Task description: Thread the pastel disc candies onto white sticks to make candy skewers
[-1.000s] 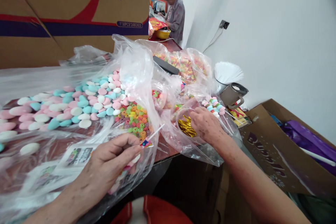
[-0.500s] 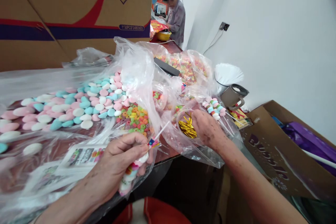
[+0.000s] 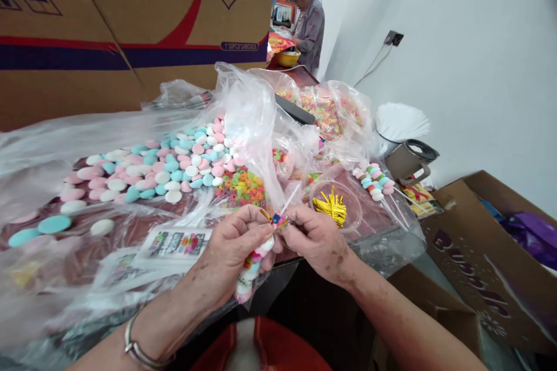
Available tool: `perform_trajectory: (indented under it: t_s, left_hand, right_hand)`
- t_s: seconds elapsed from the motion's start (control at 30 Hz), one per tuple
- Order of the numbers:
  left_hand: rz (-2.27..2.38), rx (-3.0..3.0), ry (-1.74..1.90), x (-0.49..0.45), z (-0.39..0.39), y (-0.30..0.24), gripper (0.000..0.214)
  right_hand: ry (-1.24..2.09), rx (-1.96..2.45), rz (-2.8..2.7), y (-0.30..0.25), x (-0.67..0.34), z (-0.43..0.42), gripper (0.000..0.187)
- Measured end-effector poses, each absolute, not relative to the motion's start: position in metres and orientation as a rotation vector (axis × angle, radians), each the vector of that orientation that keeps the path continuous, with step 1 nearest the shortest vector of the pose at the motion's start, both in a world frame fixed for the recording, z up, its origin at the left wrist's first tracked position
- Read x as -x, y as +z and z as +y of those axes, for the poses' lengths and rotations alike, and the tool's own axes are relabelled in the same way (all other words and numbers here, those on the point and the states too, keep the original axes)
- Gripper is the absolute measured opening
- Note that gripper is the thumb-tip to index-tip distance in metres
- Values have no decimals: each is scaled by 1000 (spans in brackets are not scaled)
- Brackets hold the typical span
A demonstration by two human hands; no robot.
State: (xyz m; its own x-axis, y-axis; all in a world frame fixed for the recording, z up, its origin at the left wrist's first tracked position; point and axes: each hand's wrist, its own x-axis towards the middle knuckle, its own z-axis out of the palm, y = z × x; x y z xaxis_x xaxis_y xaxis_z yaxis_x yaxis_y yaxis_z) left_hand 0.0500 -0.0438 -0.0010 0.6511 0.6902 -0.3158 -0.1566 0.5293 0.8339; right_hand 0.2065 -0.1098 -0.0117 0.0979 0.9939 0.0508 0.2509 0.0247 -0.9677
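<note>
My left hand [image 3: 237, 255] is closed round a marshmallow candy stick [image 3: 246, 284] in a clear printed wrapper, held tilted with its white stick [image 3: 290, 199] pointing up and right. At the gathered neck of the wrapper, a gold twist tie [image 3: 264, 214] shows on both sides of the stick. My right hand [image 3: 319, 243] pinches there, thumb and finger pressed on the tie's end; its fingertips partly hide the tie. Just behind my right hand, a clear round tub [image 3: 357, 208] holds a bundle of gold twist ties [image 3: 333, 207].
Pink, blue and white marshmallows [image 3: 163, 177] and ring gummies [image 3: 241, 186] lie on plastic at left. Finished candy sticks [image 3: 373, 179], a mug [image 3: 409, 159] and white sticks [image 3: 402, 122] stand right. Cartons [image 3: 491, 278] flank the table; a person [image 3: 311, 23] works behind.
My right hand has come away from the tub of twist ties and moved left to the wrapper's neck, meeting my left hand. The view has turned slightly left.
</note>
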Motion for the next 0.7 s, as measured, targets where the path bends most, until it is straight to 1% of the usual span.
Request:
perform_trajectory:
  t_s: [0.1, 0.33, 0.4, 0.47, 0.6, 0.63, 0.7]
  left_hand:
    - [700, -867, 577, -50, -43, -2, 20]
    - [821, -913, 632, -50, -43, -8, 22]
    - [876, -929, 662, -51, -43, -12, 24]
    - [905, -930, 684, -54, -42, -14, 27]
    - [957, -905, 650, -63, -38, -12, 35]
    - [972, -901, 632, -65, -37, -10, 37]
    - [991, -914, 591, -66, -33, -7, 38]
  right_hand:
    - [1139, 1348, -1246, -10, -205, -109, 13]
    - [1176, 1401, -1140, -9, -199, -107, 9]
    - [1093, 1459, -1212, -11, -197, -107, 9]
    - [777, 1559, -1412, -15, -195, -108, 12]
    - [-173, 1642, -1886, -24, -194, -108, 22]
    - [-327, 1611, -1976, -25, -196, -108, 24]
    - [-486, 1491, -2151, -26, -203, -106, 25]
